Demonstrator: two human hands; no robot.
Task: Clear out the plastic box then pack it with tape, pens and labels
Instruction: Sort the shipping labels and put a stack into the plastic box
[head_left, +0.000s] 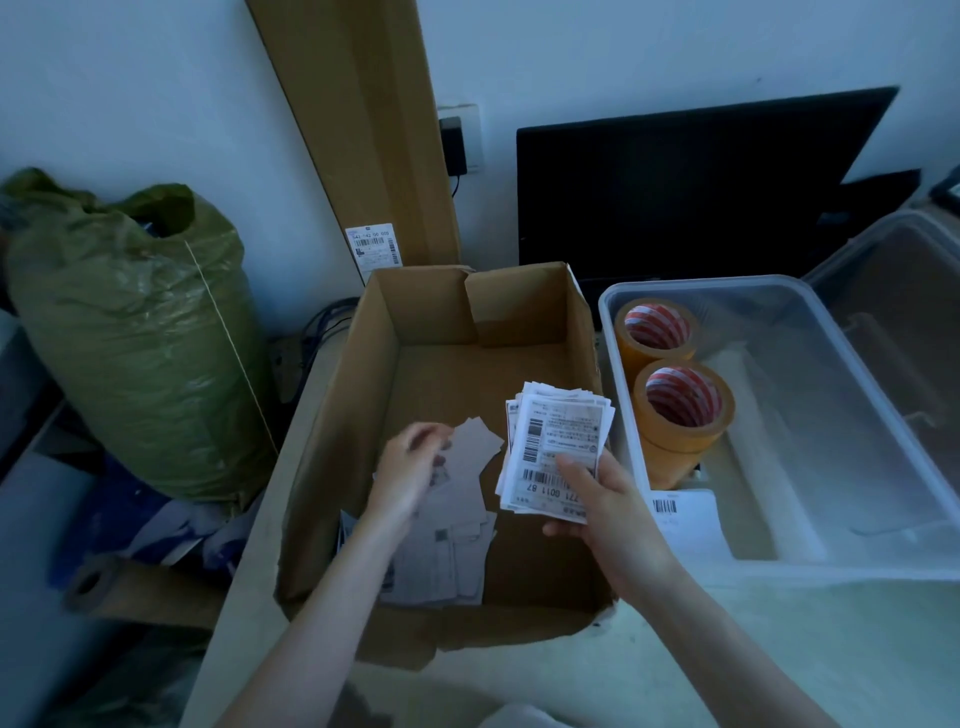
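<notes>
A clear plastic box (831, 374) stands on the right with two stacks of tan tape rolls (681, 410) at its left end and a label (685, 512) lying below them. My right hand (597, 506) grips a fanned stack of shipping labels (558, 444) over the right side of an open cardboard box (415, 332). My left hand (410, 467) pinches a loose label (475, 449) above a heap of labels (447, 551) on the cardboard box's floor. No pens are in sight.
A full green sack (135, 332) stands at the left. A tall flat carton (363, 130) leans on the wall behind. A black monitor (691, 182) sits behind the plastic box, and the box's clear lid (904, 291) lies at the far right.
</notes>
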